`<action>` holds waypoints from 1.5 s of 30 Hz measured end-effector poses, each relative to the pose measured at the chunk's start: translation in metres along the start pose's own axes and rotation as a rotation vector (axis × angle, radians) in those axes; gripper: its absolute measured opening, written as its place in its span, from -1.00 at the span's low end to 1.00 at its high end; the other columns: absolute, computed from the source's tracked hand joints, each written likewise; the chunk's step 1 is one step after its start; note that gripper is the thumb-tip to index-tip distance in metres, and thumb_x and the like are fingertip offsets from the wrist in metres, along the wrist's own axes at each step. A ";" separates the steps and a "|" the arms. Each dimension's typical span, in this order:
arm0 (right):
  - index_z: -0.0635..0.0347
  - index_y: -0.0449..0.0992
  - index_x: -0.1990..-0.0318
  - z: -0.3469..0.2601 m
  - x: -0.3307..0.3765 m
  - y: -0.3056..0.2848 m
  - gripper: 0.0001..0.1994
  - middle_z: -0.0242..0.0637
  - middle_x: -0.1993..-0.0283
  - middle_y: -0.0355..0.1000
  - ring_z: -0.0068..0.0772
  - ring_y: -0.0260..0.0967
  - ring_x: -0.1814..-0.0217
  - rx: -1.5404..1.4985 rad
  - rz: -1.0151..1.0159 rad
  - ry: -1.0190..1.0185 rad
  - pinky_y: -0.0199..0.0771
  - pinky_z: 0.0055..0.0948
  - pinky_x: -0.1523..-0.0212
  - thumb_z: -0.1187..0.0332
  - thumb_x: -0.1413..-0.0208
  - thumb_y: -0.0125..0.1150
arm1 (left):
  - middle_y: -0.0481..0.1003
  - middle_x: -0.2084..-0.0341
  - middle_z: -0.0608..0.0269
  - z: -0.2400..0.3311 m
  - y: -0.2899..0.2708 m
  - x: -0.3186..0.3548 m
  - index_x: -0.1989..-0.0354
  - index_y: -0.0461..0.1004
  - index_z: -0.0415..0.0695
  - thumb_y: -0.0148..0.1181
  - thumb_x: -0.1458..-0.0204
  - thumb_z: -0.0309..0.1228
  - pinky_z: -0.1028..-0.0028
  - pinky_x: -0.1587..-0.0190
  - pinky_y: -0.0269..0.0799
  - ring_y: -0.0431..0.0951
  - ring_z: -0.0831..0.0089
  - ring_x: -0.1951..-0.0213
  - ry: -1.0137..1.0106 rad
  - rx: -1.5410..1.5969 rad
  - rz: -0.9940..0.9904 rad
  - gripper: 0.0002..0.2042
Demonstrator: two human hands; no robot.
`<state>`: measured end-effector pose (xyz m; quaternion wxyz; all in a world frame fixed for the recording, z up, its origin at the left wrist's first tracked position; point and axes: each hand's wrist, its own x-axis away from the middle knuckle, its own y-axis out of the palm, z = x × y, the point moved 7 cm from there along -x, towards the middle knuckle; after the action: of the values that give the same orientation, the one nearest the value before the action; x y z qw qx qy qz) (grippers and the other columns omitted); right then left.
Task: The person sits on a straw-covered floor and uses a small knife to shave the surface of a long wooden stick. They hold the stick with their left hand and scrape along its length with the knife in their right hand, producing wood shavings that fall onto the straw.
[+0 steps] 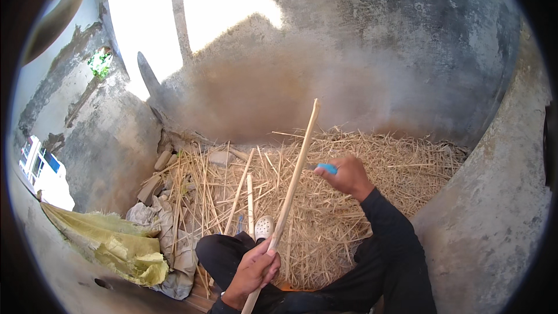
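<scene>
A long, pale, peeled wooden stick [295, 177] slants up and away from my lap, its far end raised in front of the wall. My left hand [254, 272] is closed around its lower part. To the right of the stick, my right hand [349, 177] grips a small blue-handled knife [326, 168]. Only a little of the dark blade shows, pointing left toward the stick; whether it touches the wood I cannot tell. Two more pale sticks, one leaning [240, 189] and one more upright [250, 200], stand beyond my left knee.
Straw-like shavings [378, 180] cover the floor ahead. A concrete wall [360, 75] rises behind them, with another rough wall [482, 209] close on the right. Yellow sacking [110, 244] and grey cloth [183, 256] lie at the left. One light-coloured clog [264, 227] shows beside the stick.
</scene>
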<state>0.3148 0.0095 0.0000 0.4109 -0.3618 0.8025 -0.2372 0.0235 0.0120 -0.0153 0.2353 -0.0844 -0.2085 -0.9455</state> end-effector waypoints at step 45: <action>0.03 0.39 0.79 0.015 0.004 0.025 -0.22 -0.35 0.85 0.18 -0.40 0.18 0.80 0.058 0.048 -0.034 0.18 -0.27 0.73 -0.50 -0.02 -0.23 | 0.22 0.47 0.42 -0.008 0.013 0.023 -0.36 0.04 -0.27 -0.05 -0.27 -0.40 0.66 0.43 0.12 0.17 0.66 0.49 0.020 -0.229 0.111 -0.49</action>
<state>0.3160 0.0209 -0.0275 0.4403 -0.3344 0.7967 -0.2442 0.0089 -0.0110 -0.0117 0.2780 -0.1129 -0.0916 -0.9495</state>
